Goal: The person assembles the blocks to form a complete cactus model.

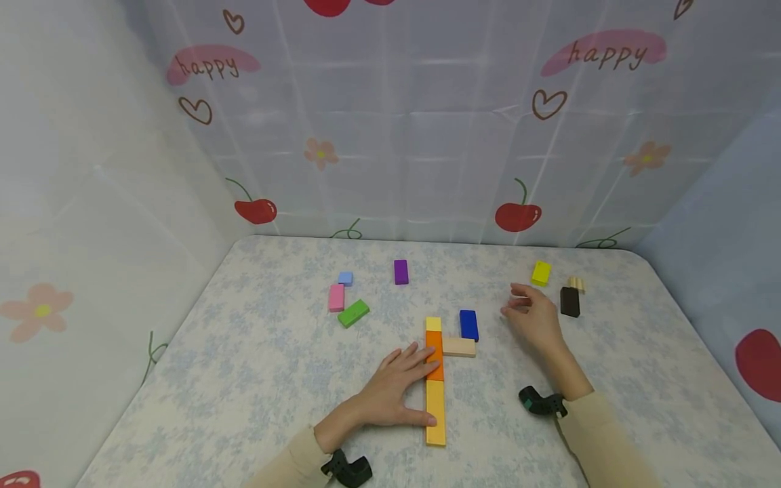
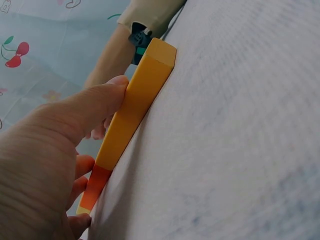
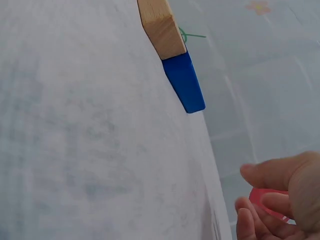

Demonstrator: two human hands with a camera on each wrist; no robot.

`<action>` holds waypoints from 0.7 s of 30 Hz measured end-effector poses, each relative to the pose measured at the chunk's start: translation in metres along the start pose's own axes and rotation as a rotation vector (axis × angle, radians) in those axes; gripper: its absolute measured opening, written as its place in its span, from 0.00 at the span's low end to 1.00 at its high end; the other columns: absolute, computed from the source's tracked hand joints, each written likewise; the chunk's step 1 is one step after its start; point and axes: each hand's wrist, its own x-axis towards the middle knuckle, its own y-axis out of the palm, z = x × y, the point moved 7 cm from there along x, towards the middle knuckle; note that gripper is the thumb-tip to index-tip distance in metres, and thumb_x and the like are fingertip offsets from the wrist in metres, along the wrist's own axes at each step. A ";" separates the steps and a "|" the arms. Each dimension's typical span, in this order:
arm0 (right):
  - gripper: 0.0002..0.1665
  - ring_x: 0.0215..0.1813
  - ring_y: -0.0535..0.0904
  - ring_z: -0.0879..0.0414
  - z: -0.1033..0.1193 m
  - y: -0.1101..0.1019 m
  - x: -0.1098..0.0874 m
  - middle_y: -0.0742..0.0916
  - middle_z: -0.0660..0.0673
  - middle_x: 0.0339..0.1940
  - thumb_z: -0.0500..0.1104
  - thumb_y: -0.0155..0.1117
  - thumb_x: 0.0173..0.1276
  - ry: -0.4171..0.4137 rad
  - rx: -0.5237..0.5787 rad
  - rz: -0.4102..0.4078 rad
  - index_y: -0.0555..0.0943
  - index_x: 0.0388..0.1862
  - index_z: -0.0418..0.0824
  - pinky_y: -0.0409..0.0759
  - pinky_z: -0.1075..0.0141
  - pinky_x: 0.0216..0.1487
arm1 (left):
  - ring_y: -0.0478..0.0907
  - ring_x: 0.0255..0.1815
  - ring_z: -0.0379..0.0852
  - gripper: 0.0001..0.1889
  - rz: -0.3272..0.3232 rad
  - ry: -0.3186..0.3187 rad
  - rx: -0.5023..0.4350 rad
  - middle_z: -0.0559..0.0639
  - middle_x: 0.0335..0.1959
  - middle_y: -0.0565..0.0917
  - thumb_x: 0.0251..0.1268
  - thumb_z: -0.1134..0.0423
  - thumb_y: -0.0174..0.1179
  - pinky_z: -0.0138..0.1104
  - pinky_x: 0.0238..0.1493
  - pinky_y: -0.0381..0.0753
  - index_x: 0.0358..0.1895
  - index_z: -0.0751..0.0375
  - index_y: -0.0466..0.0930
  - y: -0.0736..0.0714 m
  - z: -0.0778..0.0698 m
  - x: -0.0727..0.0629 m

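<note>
My left hand [image 1: 393,390] rests along a straight row of wooden blocks, fingers spread. Its fingertips touch the orange block [image 1: 435,362], while the thumb lies on the long amber block [image 1: 436,434] at the near end. A small pale yellow block [image 1: 433,324] caps the row's far end. Against the row's right side lies a natural wood block [image 1: 460,347], with a blue block [image 1: 469,325] at its far side. My right hand [image 1: 537,318] hovers to the right of the blue block, fingers loosely bent and holding nothing; in the right wrist view it stays apart from both blocks.
Beyond the right hand are a yellow block [image 1: 541,273], a dark brown block [image 1: 570,302] and a small beige ridged piece [image 1: 576,284]. Farther left lie purple [image 1: 401,272], light blue [image 1: 346,278], pink [image 1: 337,298] and green [image 1: 354,314] blocks. A printed curtain [image 1: 390,190] borders the table.
</note>
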 end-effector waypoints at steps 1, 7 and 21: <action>0.33 0.54 0.80 0.37 -0.001 -0.005 0.002 0.78 0.30 0.61 0.35 0.66 0.66 0.027 0.007 -0.045 0.69 0.69 0.30 0.81 0.46 0.54 | 0.42 0.82 0.54 0.45 -0.003 0.004 0.003 0.44 0.80 0.50 0.56 0.39 0.66 0.56 0.77 0.44 0.76 0.47 0.59 0.000 0.000 0.000; 0.37 0.56 0.75 0.34 -0.017 -0.025 0.017 0.70 0.26 0.64 0.35 0.63 0.67 0.153 -0.003 -0.240 0.63 0.72 0.28 0.75 0.45 0.57 | 0.42 0.81 0.54 0.45 -0.003 0.006 0.009 0.44 0.81 0.50 0.56 0.39 0.66 0.57 0.76 0.44 0.77 0.46 0.58 0.001 -0.001 0.001; 0.40 0.59 0.66 0.31 -0.040 -0.028 0.050 0.75 0.22 0.49 0.32 0.57 0.62 0.211 -0.042 -0.234 0.58 0.71 0.20 0.64 0.40 0.62 | 0.42 0.82 0.52 0.45 0.006 -0.006 0.015 0.43 0.81 0.50 0.56 0.40 0.66 0.55 0.77 0.44 0.77 0.45 0.58 0.001 0.000 0.002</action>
